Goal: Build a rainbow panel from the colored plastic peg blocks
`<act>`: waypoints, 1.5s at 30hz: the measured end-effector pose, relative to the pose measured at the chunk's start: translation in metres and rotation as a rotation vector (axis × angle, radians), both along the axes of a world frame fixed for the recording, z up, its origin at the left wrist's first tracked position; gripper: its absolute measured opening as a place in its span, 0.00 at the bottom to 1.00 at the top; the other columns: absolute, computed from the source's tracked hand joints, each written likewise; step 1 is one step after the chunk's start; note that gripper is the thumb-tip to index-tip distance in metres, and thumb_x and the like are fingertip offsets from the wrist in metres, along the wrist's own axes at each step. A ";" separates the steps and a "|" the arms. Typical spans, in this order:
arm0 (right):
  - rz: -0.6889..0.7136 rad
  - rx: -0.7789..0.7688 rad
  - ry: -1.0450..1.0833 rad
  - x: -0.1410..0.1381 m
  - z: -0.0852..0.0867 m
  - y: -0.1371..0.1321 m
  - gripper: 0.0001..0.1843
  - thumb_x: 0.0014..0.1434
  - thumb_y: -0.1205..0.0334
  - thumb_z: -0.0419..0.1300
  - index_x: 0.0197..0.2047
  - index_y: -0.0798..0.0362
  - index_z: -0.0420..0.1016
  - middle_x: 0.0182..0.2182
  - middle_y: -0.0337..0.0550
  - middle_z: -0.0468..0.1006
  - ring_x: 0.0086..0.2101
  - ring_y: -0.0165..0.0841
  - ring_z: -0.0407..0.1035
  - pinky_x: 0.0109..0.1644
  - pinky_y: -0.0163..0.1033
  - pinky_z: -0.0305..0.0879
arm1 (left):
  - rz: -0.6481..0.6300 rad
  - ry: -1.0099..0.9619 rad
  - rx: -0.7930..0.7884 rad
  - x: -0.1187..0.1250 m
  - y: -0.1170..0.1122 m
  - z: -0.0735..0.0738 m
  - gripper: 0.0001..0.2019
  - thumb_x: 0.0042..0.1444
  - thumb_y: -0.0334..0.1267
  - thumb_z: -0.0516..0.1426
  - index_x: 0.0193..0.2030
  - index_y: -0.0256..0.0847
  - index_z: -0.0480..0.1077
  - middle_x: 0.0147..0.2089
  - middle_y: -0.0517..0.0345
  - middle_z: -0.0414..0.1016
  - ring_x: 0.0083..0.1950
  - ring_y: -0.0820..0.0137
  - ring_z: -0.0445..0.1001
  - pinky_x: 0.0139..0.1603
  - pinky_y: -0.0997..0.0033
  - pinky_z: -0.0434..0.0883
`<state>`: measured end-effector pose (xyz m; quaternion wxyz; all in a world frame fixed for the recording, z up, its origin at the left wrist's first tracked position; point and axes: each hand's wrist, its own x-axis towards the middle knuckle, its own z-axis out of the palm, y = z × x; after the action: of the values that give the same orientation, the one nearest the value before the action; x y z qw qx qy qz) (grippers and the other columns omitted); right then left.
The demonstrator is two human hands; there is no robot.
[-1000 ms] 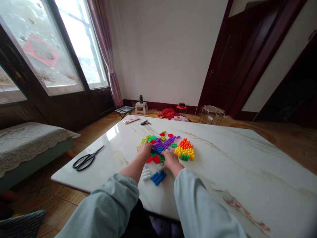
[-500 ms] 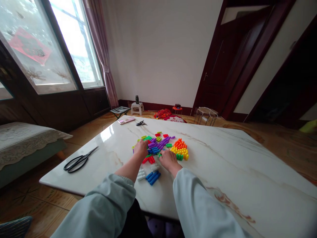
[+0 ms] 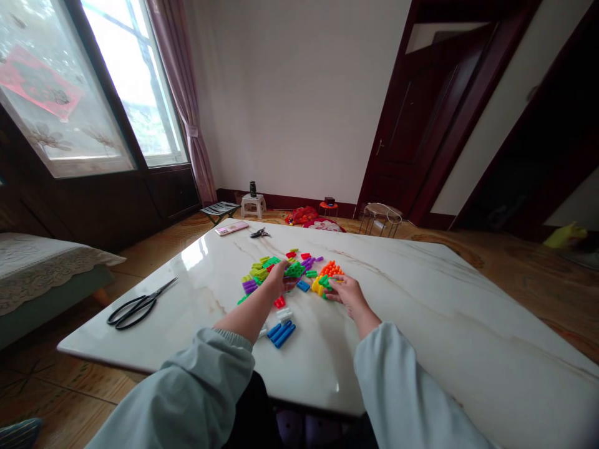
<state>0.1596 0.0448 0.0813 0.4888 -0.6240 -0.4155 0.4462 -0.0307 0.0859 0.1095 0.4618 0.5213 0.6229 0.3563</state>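
Observation:
My left hand (image 3: 277, 279) is over the middle of a pile of coloured plastic tube-shaped pieces. Its fingers are closed around a cluster of green tube pieces (image 3: 294, 269). To the right, my right hand (image 3: 346, 293) pinches a small green piece (image 3: 324, 282) beside the yellow pieces (image 3: 317, 288). Orange pieces (image 3: 331, 269) stand grouped just behind. Purple pieces (image 3: 249, 286) and lime-green pieces (image 3: 259, 269) lie left of my left hand. Nearer to me are red pieces (image 3: 279, 302), white pieces (image 3: 284, 314) and blue pieces (image 3: 282, 333).
Black-handled scissors (image 3: 135, 310) lie at the left of the white marble-patterned table (image 3: 196, 349). A pink phone-like object (image 3: 232, 228) and small dark clippers (image 3: 260, 233) rest near the far edge. Stools (image 3: 253, 204) stand on the floor beyond.
My left hand has moved slightly right and now holds a green cluster. My right hand has moved right, from the pile's near side to the yellow and green pieces. The view has shifted slightly.

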 end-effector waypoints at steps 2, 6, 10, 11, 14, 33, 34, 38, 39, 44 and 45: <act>-0.013 0.017 0.047 0.013 0.000 -0.004 0.15 0.53 0.64 0.62 0.45 0.57 0.71 0.34 0.45 0.79 0.29 0.32 0.75 0.31 0.35 0.72 | 0.011 -0.128 -0.103 0.003 -0.001 -0.001 0.17 0.64 0.42 0.47 0.54 0.36 0.65 0.37 0.53 0.77 0.31 0.71 0.75 0.28 0.78 0.70; -0.034 0.065 -0.297 0.041 -0.008 -0.006 0.10 0.50 0.64 0.63 0.37 0.57 0.75 0.33 0.45 0.80 0.34 0.34 0.75 0.34 0.34 0.69 | -0.076 -0.210 -0.148 0.007 -0.005 -0.007 0.16 0.59 0.40 0.55 0.53 0.38 0.68 0.38 0.54 0.76 0.28 0.74 0.74 0.27 0.77 0.71; -0.026 0.000 -0.619 0.057 -0.016 -0.006 0.08 0.47 0.67 0.64 0.34 0.54 0.78 0.32 0.42 0.81 0.34 0.33 0.75 0.36 0.33 0.67 | -0.134 -0.167 -0.110 0.009 -0.005 -0.016 0.18 0.52 0.35 0.63 0.51 0.35 0.70 0.35 0.55 0.75 0.30 0.74 0.74 0.31 0.75 0.75; -0.019 -0.027 -0.680 0.058 -0.017 -0.007 0.09 0.46 0.68 0.64 0.34 0.53 0.79 0.32 0.41 0.81 0.34 0.32 0.75 0.36 0.33 0.66 | -0.148 -0.156 -0.097 0.010 -0.004 -0.018 0.19 0.51 0.34 0.64 0.50 0.34 0.71 0.34 0.55 0.75 0.31 0.73 0.75 0.31 0.75 0.75; 0.000 -0.065 -0.831 0.056 -0.018 -0.009 0.09 0.46 0.69 0.64 0.33 0.51 0.79 0.32 0.40 0.81 0.35 0.32 0.74 0.36 0.32 0.64 | -0.187 -0.112 -0.073 0.008 -0.002 -0.022 0.18 0.49 0.31 0.65 0.48 0.33 0.73 0.34 0.55 0.75 0.34 0.71 0.76 0.31 0.75 0.76; 0.039 -0.080 -1.136 0.048 -0.018 -0.006 0.13 0.49 0.73 0.59 0.37 0.53 0.79 0.36 0.45 0.81 0.39 0.35 0.73 0.36 0.33 0.60 | -0.305 0.059 0.013 0.003 -0.004 -0.026 0.20 0.43 0.29 0.66 0.46 0.36 0.76 0.45 0.49 0.75 0.33 0.71 0.75 0.26 0.76 0.75; 0.021 -0.095 -1.151 0.048 -0.016 -0.007 0.13 0.50 0.73 0.59 0.39 0.52 0.79 0.37 0.45 0.80 0.39 0.35 0.73 0.35 0.33 0.60 | -0.312 0.066 0.015 0.003 -0.004 -0.026 0.20 0.43 0.29 0.66 0.47 0.36 0.76 0.45 0.49 0.75 0.33 0.71 0.75 0.26 0.77 0.75; -0.033 -0.068 -1.189 0.038 -0.007 -0.008 0.13 0.53 0.69 0.58 0.41 0.49 0.78 0.42 0.45 0.78 0.38 0.34 0.73 0.34 0.33 0.60 | -0.331 0.095 0.018 0.004 -0.001 -0.028 0.21 0.41 0.28 0.66 0.47 0.37 0.76 0.43 0.50 0.76 0.32 0.71 0.75 0.25 0.78 0.73; -0.014 -0.035 -1.186 0.034 -0.005 -0.008 0.12 0.54 0.67 0.58 0.41 0.49 0.78 0.42 0.44 0.78 0.38 0.33 0.73 0.34 0.33 0.60 | -0.338 0.101 0.018 0.004 -0.001 -0.028 0.21 0.41 0.28 0.66 0.46 0.37 0.76 0.42 0.50 0.76 0.32 0.71 0.75 0.25 0.78 0.73; 0.136 0.100 -1.193 0.004 -0.005 -0.004 0.09 0.55 0.64 0.58 0.38 0.47 0.79 0.42 0.41 0.77 0.42 0.33 0.70 0.39 0.33 0.62 | -0.361 0.111 0.019 0.003 -0.001 -0.030 0.20 0.44 0.25 0.63 0.47 0.35 0.75 0.32 0.56 0.75 0.28 0.73 0.73 0.24 0.78 0.72; 0.140 0.110 -1.209 -0.002 -0.005 -0.003 0.10 0.56 0.63 0.58 0.39 0.48 0.79 0.42 0.43 0.77 0.43 0.34 0.70 0.41 0.34 0.62 | -0.360 0.114 0.020 0.003 -0.001 -0.030 0.20 0.45 0.25 0.63 0.47 0.35 0.75 0.31 0.56 0.74 0.27 0.74 0.72 0.24 0.78 0.72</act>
<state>0.1580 0.0419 0.0759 0.1672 -0.7117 -0.6819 0.0219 -0.0281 0.0851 0.0795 0.4770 0.6482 0.5411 0.2439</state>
